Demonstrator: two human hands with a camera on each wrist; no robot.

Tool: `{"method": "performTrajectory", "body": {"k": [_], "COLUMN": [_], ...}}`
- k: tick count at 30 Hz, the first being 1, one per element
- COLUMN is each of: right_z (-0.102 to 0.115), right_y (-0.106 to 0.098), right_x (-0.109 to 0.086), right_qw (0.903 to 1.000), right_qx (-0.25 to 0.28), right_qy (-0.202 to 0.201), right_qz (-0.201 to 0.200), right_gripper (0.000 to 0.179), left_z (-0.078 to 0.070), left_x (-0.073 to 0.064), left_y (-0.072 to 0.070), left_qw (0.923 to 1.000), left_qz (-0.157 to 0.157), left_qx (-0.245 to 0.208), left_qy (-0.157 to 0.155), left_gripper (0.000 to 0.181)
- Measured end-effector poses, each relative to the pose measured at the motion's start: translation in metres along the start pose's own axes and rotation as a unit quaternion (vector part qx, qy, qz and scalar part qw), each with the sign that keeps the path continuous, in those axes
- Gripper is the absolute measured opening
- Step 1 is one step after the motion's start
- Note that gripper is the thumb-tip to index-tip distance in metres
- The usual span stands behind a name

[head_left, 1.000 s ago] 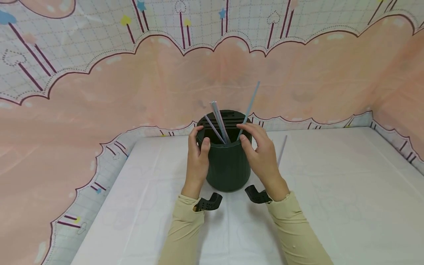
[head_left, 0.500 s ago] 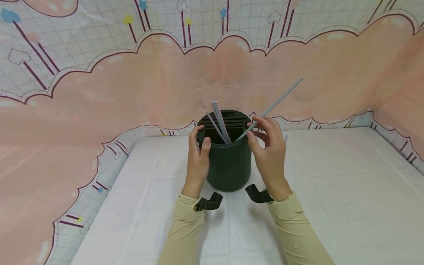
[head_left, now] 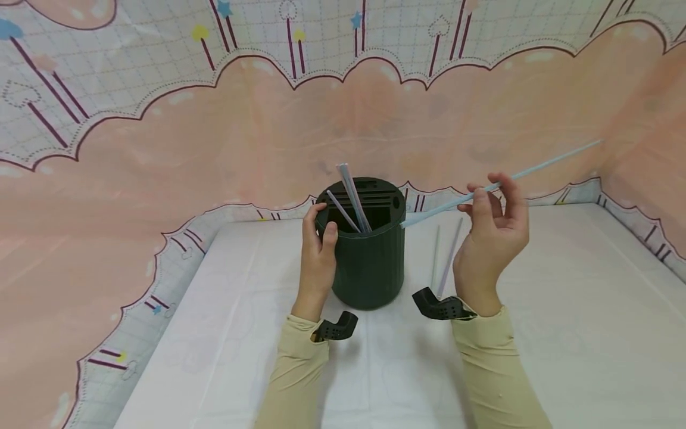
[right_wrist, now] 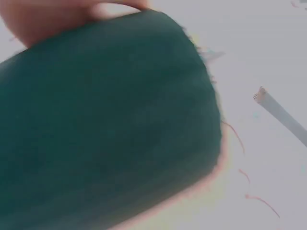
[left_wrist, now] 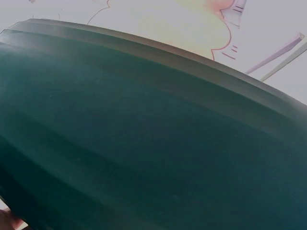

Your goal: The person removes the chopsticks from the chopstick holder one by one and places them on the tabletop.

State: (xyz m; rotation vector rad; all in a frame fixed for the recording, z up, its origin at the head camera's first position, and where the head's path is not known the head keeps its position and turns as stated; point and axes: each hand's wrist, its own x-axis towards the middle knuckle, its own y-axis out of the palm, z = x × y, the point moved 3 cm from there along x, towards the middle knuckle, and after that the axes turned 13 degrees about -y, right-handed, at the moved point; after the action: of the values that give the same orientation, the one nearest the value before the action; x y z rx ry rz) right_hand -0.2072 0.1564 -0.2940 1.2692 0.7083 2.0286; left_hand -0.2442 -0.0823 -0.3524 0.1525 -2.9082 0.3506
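In the head view a dark green pen holder [head_left: 370, 268] stands upright on the table, with slots and a hole in its top. Several thin pale sticks [head_left: 351, 193] lean in its open front part. My left hand [head_left: 320, 250] grips its left side, thumb and fingers at the rim. My right hand [head_left: 490, 238], to the right of the holder, pinches a long light blue stick [head_left: 552, 161] between thumb and fingers. That stick slants up to the right, its lower end overlapping the holder's rim. In the right wrist view the stick's end [right_wrist: 268, 103] shows apart from the holder's wall.
Two thin sticks, one pale green [head_left: 435, 256] and one lilac [head_left: 450, 256], lie on the white table [head_left: 579, 310] right of the holder. A patterned peach cloth [head_left: 482, 125] hangs behind and at the sides.
My right hand has moved right, away from the holder's rim, drawing the light blue stick out and tilting it lower. The pale green stick on the table now shows. My left hand stays put.
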Motion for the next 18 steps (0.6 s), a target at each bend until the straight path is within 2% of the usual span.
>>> {"method": "performTrajectory", "body": {"k": [5, 9, 11, 13, 15, 16, 18], "right_z": [-0.006, -0.009, -0.011, -0.013, -0.016, -0.019, -0.025], "right_y": [-0.017, -0.026, -0.029, -0.033, -0.036, -0.038, -0.042], "right_x": [0.018, 0.025, 0.027, 0.028, 0.026, 0.026, 0.023], "right_qw": [0.9985, 0.9974, 0.9981, 0.9978, 0.9909, 0.9832, 0.9542], "right_qx": [0.034, 0.036, 0.018, -0.022, -0.083, -0.119, -0.211], "right_qy": [0.017, 0.035, 0.043, 0.062, 0.095, 0.113, 0.145], "right_qz": [-0.04, -0.052, -0.041, -0.009, 0.047, 0.079, 0.156], "right_gripper": [0.032, 0.033, 0.034, 0.034, 0.035, 0.035, 0.036], "left_z": [0.0, 0.001, 0.002, 0.003, 0.003, 0.003, 0.002], "left_x": [0.0, 0.0, 0.001, 0.001, 0.001, 0.001, 0.002], "left_y": [0.0, 0.0, 0.001, 0.001, 0.001, 0.001, 0.0], "left_qw": [1.0, 1.0, 1.0, 1.0, 1.0, 1.0, 1.0], "left_qz": [-0.003, -0.003, -0.004, -0.004, -0.003, -0.004, -0.003], "left_qx": [0.0, -0.003, -0.004, -0.004, -0.003, -0.003, -0.003], "left_qy": [-0.003, -0.005, -0.005, -0.004, -0.003, -0.004, -0.002], "left_gripper": [0.055, 0.054, 0.054, 0.054, 0.055, 0.055, 0.055]}}
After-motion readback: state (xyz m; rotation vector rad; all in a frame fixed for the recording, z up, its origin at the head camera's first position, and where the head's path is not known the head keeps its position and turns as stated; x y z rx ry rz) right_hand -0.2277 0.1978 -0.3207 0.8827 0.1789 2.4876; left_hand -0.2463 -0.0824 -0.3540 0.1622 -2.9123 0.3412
